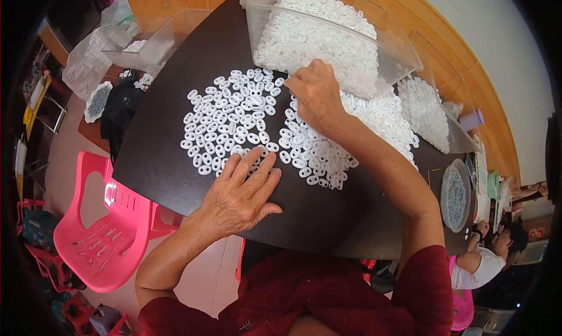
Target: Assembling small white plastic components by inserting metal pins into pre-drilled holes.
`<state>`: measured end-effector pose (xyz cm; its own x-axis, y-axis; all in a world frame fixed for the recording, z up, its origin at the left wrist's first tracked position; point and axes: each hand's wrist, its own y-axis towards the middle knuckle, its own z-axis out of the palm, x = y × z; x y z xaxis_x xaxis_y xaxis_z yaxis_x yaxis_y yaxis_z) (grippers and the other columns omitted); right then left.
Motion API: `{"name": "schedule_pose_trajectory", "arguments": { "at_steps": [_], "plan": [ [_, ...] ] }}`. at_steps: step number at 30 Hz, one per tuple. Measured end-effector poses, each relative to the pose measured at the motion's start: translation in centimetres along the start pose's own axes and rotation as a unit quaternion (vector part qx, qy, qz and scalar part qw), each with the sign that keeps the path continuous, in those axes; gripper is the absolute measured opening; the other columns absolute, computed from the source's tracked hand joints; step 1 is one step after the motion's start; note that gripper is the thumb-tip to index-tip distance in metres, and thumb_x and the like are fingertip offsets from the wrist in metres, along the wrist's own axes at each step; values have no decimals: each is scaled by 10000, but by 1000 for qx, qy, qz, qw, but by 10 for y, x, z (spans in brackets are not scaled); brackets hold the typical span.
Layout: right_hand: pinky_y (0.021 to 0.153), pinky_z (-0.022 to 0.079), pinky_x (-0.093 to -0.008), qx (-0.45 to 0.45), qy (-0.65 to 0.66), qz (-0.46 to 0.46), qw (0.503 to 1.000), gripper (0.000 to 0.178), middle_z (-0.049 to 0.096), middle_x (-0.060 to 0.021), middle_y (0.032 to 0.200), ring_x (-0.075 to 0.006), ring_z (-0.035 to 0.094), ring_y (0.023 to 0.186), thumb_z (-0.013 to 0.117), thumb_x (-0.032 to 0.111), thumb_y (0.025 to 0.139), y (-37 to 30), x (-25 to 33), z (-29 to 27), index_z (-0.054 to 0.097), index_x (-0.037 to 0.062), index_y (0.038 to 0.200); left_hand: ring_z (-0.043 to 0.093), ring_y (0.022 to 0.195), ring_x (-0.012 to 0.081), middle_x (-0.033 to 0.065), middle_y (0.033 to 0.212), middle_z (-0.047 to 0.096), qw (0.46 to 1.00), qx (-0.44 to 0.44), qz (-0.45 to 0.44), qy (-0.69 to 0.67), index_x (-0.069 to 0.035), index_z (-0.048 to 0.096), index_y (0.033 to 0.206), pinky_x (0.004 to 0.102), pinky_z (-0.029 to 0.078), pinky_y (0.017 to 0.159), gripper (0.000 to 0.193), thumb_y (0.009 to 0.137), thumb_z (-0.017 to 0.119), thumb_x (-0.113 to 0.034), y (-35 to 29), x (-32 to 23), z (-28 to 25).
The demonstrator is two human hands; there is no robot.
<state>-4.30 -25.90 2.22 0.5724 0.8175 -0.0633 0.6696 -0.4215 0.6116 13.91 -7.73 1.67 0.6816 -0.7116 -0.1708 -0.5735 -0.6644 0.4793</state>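
Observation:
Small white oval plastic pieces with two holes (222, 119) lie spread in a loose layer on the dark tabletop (170, 90). My left hand (240, 192) rests palm down at the near edge of this layer, its fingers stretched over a few pieces. To the right is a thicker heap of the same pieces (319, 154). Over the heap's far left side my right hand (316, 96) is closed, fingers curled down close to the spread layer. Whatever its fingertips hold is hidden.
A clear plastic bin (257, 37) full of white pieces leans behind the heap. Another clear bin (433, 113) stands at right, beside a round dish (455, 195) of small greyish bits. A pink chair (105, 230) is at left. Another person (492, 251) sits at far right.

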Motion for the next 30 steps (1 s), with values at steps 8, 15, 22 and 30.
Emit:
{"name": "schedule_pose_trajectory", "arguments": {
  "at_steps": [8,15,22,30],
  "plan": [
    [722,377,-380,38,-2,-16,999,240,612,-57,774,-265,489,799,567,-75,587,9,5,13,632,36,790,490,1142,399,229,1218,535,1000,-4,3,-5,47,605,1084,510,413,895,548,739,698,-368,0,1,1],
    [711,382,-385,38,-3,-17,999,224,601,-64,772,-265,487,791,570,-66,594,11,7,16,620,37,786,501,1147,359,166,1233,569,1000,-5,-10,9,-5,618,1103,499,409,893,544,788,647,-447,-4,2,3],
    [701,387,-384,60,-56,-42,996,198,549,-84,743,-267,490,790,593,-47,599,19,15,24,622,42,774,501,1146,361,177,1229,562,1000,-6,-10,1,-4,613,1105,500,410,891,543,783,653,-439,-2,1,3],
    [692,388,-389,60,-40,-53,996,164,529,-98,721,-273,482,780,599,-45,589,13,26,19,611,26,737,499,1146,372,187,1226,557,1000,-4,-10,-2,-1,609,1109,496,413,890,539,777,663,-422,-4,3,2]
  ]
}}
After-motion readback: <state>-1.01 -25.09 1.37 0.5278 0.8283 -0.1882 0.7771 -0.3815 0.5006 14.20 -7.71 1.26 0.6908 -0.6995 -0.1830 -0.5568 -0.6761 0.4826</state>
